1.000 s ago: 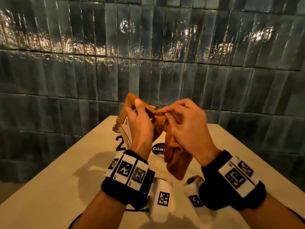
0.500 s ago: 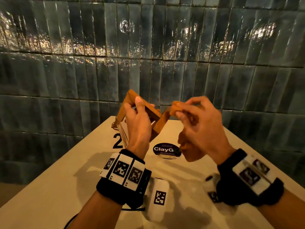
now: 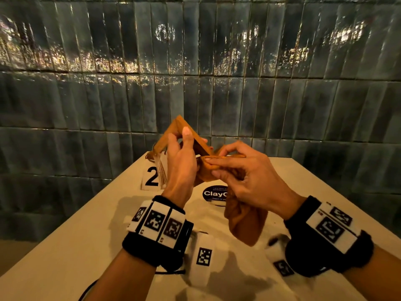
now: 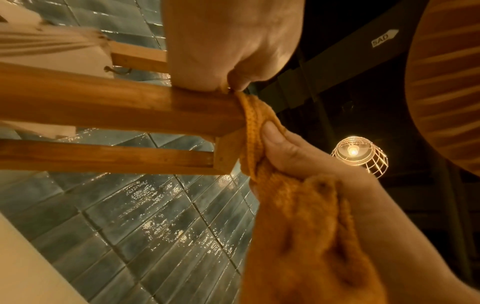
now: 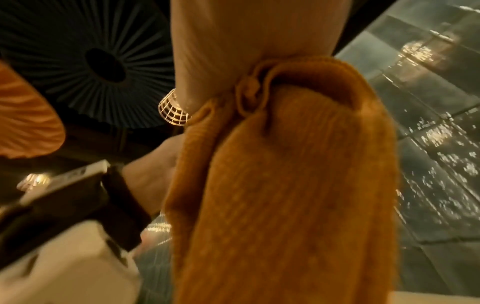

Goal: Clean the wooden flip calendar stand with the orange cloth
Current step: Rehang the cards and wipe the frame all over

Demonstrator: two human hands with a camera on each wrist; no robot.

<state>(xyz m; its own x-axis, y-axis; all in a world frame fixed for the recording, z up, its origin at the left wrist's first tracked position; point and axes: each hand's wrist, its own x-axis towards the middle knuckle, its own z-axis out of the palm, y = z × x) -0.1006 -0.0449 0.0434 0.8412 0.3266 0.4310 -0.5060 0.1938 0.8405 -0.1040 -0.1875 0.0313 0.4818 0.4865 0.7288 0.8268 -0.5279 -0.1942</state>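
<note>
My left hand grips the wooden flip calendar stand and holds it tilted in the air above the table. White cards hang from the stand; one shows a black 2. My right hand pinches the orange cloth round the end of a wooden bar, thumb under, fingers over. In the left wrist view the cloth wraps the end of the bar. The right wrist view is filled by the hanging cloth.
A round dark sticker reading "Clay" lies on the table under the hands. A dark glossy tiled wall stands right behind the table's far edge. A caged lamp hangs overhead.
My right hand slid the cloth out along the bar to the right, then came back in to its end. The left hand kept hold of the stand, which tilted slightly.
</note>
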